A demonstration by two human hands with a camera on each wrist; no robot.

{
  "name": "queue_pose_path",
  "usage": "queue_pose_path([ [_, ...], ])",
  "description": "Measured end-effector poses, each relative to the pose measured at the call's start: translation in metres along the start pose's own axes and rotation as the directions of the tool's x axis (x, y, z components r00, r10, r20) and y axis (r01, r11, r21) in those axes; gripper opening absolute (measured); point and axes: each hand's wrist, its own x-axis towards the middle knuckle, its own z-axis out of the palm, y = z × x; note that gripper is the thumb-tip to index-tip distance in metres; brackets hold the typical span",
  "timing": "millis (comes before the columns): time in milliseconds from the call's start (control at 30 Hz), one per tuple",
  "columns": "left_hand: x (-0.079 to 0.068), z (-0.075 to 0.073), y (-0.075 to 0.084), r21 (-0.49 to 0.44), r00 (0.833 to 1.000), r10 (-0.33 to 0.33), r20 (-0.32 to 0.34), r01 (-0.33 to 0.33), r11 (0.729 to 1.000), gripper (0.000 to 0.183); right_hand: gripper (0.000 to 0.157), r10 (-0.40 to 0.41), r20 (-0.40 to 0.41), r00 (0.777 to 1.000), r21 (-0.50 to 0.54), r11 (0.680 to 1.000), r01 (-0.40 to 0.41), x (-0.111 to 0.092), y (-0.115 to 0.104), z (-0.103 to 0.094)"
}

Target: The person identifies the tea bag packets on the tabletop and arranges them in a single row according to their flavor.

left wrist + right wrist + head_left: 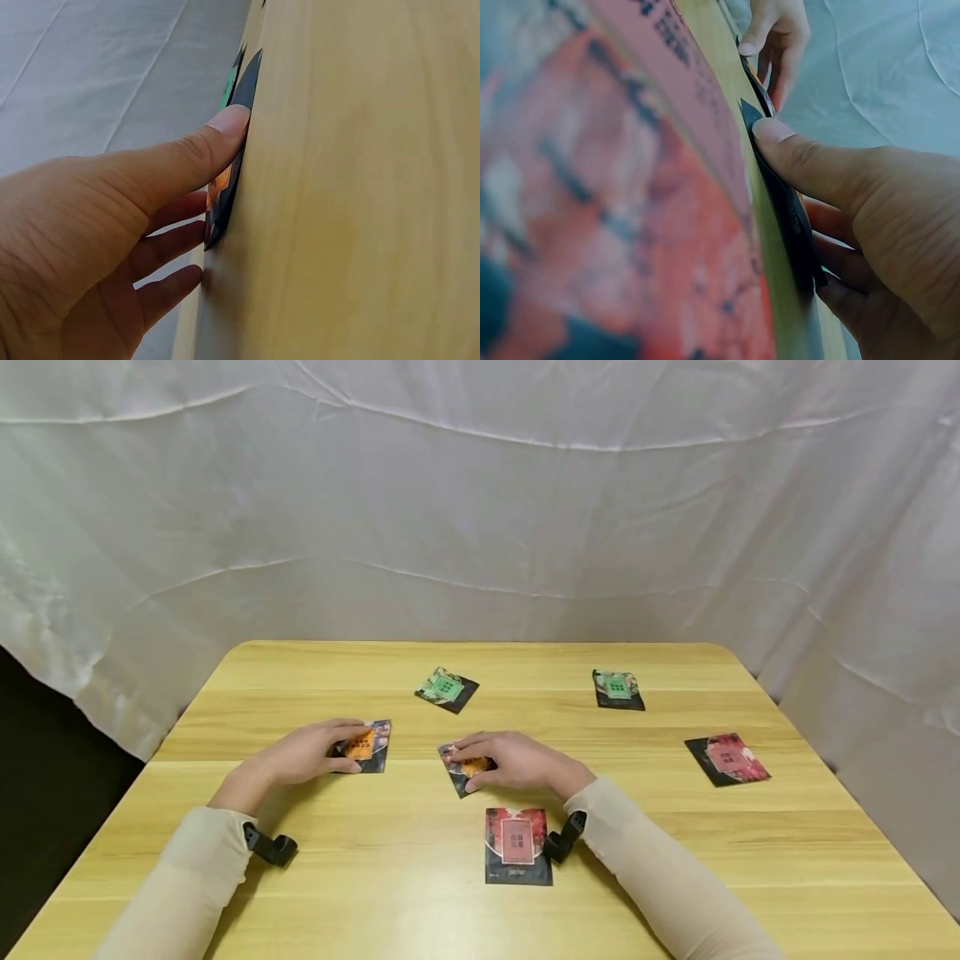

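Observation:
Two flat packets with orange labels lie near the table's middle. My left hand (303, 753) grips the left packet (377, 747) from its left side, thumb (231, 120) at the near edge and fingers towards the far edge. The right packet (473, 767) lies turned at an angle, and my right hand (521, 762) pinches it from the right. In the right wrist view the thumb (776, 133) presses the dark edge of this packet (786, 214), with the other fingers on its far side. Each hand partly covers its packet.
A red packet (517, 846) lies in front of my right wrist; another red packet (727, 758) is at the right. Two green-labelled packets, one left (447, 688) and one right (618, 690), lie farther back. A pale curtain (480, 527) hangs behind the wooden table (360, 877).

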Motion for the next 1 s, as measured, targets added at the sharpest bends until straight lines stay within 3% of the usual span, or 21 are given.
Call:
queue_pose_path([
  [500,-0.005,-0.004,-0.021,-0.111,0.993,-0.102,-0.057,0.095,0.989,0.082,0.049,0.051,0.020,0.998,-0.019,0.999,-0.051,0.001,-0.001,-0.007],
  [800,-0.007,-0.005,-0.028,-0.122,0.993,-0.097,-0.060,0.089,0.988,0.082,0.050,0.058,0.025,0.998,-0.022,0.998,-0.057,-0.001,0.000,-0.007],
  [1000,-0.008,-0.003,-0.030,-0.129,0.995,-0.087,-0.055,0.080,0.989,0.082,0.051,0.070,0.065,0.995,0.040,0.997,-0.072,-0.003,0.002,-0.010],
])
